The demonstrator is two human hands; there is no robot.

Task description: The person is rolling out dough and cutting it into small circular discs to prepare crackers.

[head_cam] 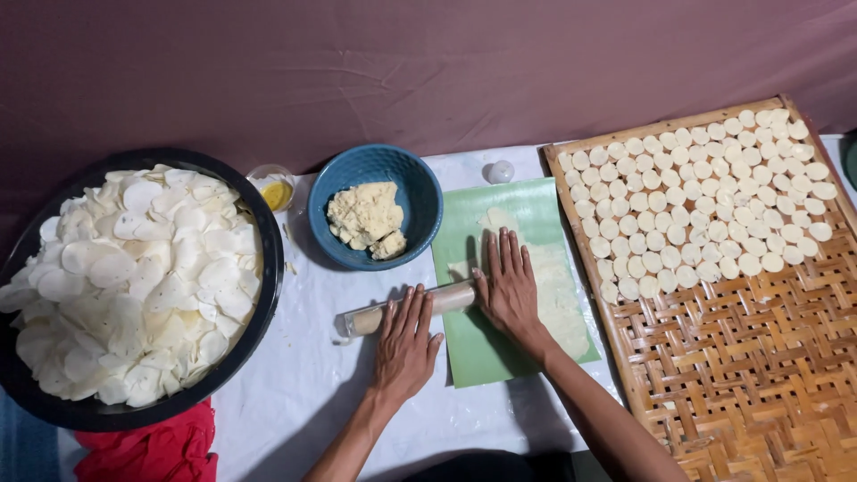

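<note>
- White plastic sheeting covers the surface (295, 393), with a dull mauve cloth backdrop (402, 62) rising behind it.
- Open room lies mostly at the near middle, a bare patch of sheeting between the two forearms and in front of the big pan.
- On the left, a wide black pan (268, 268) heaped with thin white slices (134, 277) reaches almost to the left edge of the view; a red cloth (152, 451) sits under its near rim.
- On the right, a woven bamboo tray (741, 375) runs out of view at the bottom, its far half packed with small pale dough discs (705, 201); its left edge lies just beside the green sheet.
- Between them, a blue bowl (420, 192) holds crumbly yellowish dough (366, 219), with a small clear cup of yellow stuff (275, 192) near its left rim.
- A rolling pin (451, 297) lies across the left edge of the green sheet (482, 348), its long axis running left to right, tilted slightly so the left end sits nearer the person.
- Flattened pale dough (558, 299) stretches along the green sheet, right of the pin.
- Left hand (406, 344) is flat, fingers spread, fingertips resting on the pin's left part.
- Right hand (509, 281) is flat and spread, palm on the pin's right end, fingers pointing away over the dough.
</note>
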